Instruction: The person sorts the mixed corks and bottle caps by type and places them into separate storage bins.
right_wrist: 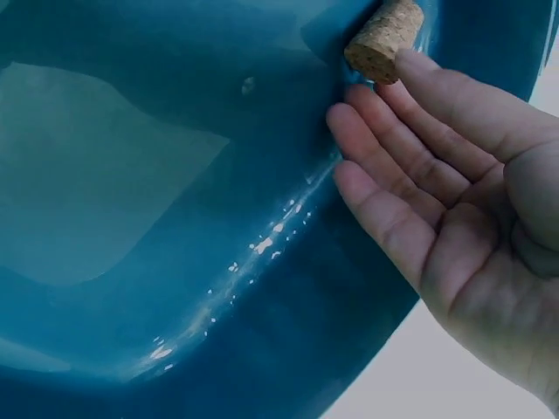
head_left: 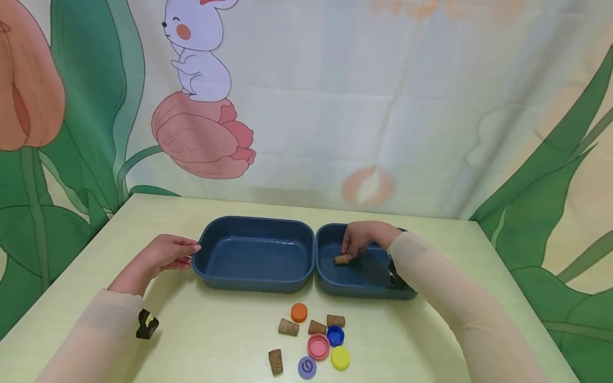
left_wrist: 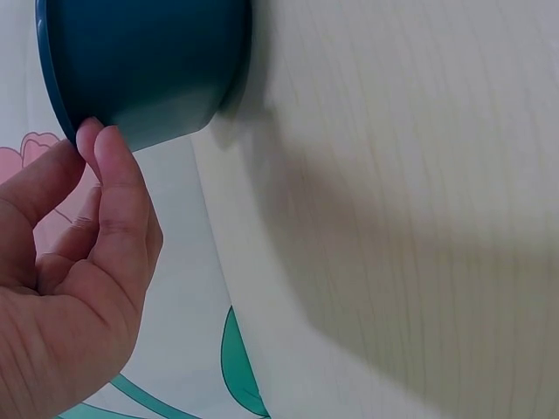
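Note:
Two dark blue trays stand side by side on the table. At the outer end of the left tray (head_left: 254, 285), my left hand (head_left: 167, 254) pinches the rim, thumb on one side and fingertips (left_wrist: 112, 144) on the other. My right hand (head_left: 366, 238) reaches down into the right tray (head_left: 364, 291). A cork (right_wrist: 384, 42) is held at the tips of its thumb and index finger, low over the tray floor; the remaining fingers (right_wrist: 384, 196) are loosely bent. In the head view this cork (head_left: 341, 259) lies on its side below the fingertips.
In front of the trays lie several more corks (head_left: 289, 327) and bottle caps: orange (head_left: 299, 313), blue (head_left: 336, 335), pink (head_left: 318, 347), yellow (head_left: 340, 358) and purple (head_left: 307, 367). A printed curtain (head_left: 306, 122) hangs behind the table (head_left: 215, 340).

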A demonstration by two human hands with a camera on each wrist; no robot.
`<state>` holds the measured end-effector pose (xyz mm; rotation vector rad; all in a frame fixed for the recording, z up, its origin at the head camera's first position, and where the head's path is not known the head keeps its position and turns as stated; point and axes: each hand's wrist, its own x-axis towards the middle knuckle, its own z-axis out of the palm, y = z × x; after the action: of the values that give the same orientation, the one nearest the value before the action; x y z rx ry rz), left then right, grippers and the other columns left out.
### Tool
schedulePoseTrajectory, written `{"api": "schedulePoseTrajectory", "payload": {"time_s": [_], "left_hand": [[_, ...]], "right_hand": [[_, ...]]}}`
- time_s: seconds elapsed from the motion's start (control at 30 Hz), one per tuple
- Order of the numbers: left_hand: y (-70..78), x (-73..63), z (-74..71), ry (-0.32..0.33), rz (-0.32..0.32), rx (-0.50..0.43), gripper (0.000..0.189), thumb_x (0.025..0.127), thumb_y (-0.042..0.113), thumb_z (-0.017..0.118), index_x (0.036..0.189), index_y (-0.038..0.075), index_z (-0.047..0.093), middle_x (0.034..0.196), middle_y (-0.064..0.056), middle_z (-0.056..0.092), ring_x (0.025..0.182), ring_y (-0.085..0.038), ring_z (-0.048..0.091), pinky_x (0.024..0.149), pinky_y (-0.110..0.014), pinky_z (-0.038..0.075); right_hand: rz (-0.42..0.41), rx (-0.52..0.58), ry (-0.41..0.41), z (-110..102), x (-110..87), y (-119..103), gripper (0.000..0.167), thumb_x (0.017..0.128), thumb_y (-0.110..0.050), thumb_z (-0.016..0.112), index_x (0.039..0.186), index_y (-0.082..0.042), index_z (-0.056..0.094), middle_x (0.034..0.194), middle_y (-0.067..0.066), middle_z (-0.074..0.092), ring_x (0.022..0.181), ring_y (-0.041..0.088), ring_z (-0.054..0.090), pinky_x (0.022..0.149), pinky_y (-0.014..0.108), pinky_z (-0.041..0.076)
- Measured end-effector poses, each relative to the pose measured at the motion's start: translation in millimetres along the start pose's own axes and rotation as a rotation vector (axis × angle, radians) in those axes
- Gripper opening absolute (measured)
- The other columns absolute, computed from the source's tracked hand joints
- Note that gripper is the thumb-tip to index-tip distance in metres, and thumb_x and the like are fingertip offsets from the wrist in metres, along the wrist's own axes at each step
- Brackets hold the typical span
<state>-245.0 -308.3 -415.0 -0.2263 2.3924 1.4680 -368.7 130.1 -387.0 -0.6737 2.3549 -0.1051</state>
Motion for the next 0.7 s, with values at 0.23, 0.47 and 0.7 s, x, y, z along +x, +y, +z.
{"api": "schedulePoseTrajectory", "payload": {"time_s": [0.23, 0.47, 0.7], "left_hand": [[-0.5, 1.1, -1.5, 0.003, 0.000, 0.000, 0.053, 0.106, 0.018, 0.057, 0.141, -0.020, 0.045, 0.091, 0.001, 0.067, 0.073, -0.006, 0.065, 0.070, -0.021, 0.062], [1.1, 1.5, -1.8, 0.003, -0.005, -0.002, 0.053, 0.105, 0.018, 0.057, 0.141, -0.019, 0.045, 0.088, 0.002, 0.067, 0.072, -0.006, 0.065, 0.070, -0.021, 0.062], [-1.1, 2.4, -0.5, -0.008, -0.002, -0.023, 0.052, 0.105, 0.017, 0.058, 0.140, -0.020, 0.046, 0.083, 0.005, 0.066, 0.071, -0.005, 0.065, 0.070, -0.020, 0.062]], "right_hand": [[-0.075, -0.025, 0.063, -10, -15.2, 5, 0.031, 0.098, -0.013, 0.065, 0.127, -0.004, 0.071, 0.126, 0.013, 0.073, 0.102, 0.018, 0.072, 0.093, 0.033, 0.059], [-0.189, 0.034, 0.157, -17, -43.1, 12, 0.035, 0.100, -0.013, 0.063, 0.131, 0.004, 0.066, 0.126, 0.019, 0.072, 0.114, 0.030, 0.071, 0.098, 0.040, 0.059], [-0.245, 0.122, 0.254, -16, -73.2, 14, 0.034, 0.101, -0.012, 0.062, 0.130, 0.006, 0.065, 0.124, 0.023, 0.072, 0.113, 0.033, 0.071, 0.099, 0.044, 0.058]]}}
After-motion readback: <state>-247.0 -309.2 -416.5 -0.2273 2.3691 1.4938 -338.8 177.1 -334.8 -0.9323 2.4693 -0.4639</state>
